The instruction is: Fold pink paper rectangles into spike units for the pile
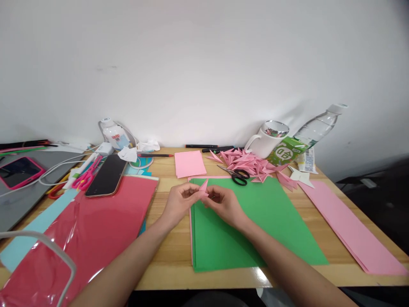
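Note:
Between my hands is a small folded pink paper piece point(203, 187), its pointed tip sticking up. My left hand point(181, 199) pinches it from the left with thumb and fingers. From the other side my right hand point(225, 204) grips its lower right part, fingers curled. Both hands are above the left part of a green paper sheet point(265, 226). Behind them lies a stack of square pink paper point(190, 163). A heap of folded pink paper pieces point(246, 162) is at the back right, with black-handled scissors point(239, 175) in front of it.
A white mug point(266, 140), a green box point(286, 150) and a clear bottle point(321, 123) stand at the back right. Long pink paper strips point(351, 230) lie to the right. Red paper in plastic point(102, 230), a phone point(107, 175), pink scissors point(87, 175) and cables are on the left.

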{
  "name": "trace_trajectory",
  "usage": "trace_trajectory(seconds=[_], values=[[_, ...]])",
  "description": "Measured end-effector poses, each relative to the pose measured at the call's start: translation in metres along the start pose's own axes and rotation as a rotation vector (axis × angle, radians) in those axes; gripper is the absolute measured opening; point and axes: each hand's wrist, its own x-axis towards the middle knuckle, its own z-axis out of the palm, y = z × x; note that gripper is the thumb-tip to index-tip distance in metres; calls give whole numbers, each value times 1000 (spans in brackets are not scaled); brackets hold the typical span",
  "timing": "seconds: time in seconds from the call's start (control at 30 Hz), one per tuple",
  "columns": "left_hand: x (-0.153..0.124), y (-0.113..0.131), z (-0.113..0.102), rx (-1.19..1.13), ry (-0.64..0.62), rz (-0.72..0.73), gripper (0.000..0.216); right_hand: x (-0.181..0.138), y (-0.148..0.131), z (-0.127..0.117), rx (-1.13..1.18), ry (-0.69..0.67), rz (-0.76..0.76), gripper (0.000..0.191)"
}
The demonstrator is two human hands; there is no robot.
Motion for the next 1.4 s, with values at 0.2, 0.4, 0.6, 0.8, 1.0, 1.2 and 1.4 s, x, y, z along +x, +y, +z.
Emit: trace_trajectory(seconds=[0.2, 0.4, 0.6, 0.8, 1.0, 1.2, 1.4], values=[[-1, 2, 2, -97, 64, -38, 24, -2, -1, 4, 66, -43, 21, 28], [-1, 2, -1, -136, -26, -54, 24, -6, -8, 3, -33, -20, 2, 27], [-1, -3, 0, -180, -13, -95, 26, -4, -4, 3, -43, -62, -11, 26], [0, -5, 3, -177, 37, -74, 28, -1, -2, 4, -37, -99, 36, 28], [2, -9, 4, -263, 31, -140, 32, -2, -3, 6, 13, -116, 61, 35], [3, -4, 4, -502, 57, -236, 23, 5, -11, -14, -202, 214, -145, 27], [1, 0, 2, -607, -5, -438, 11, 2, -28, -107, -632, 987, -202, 28]])
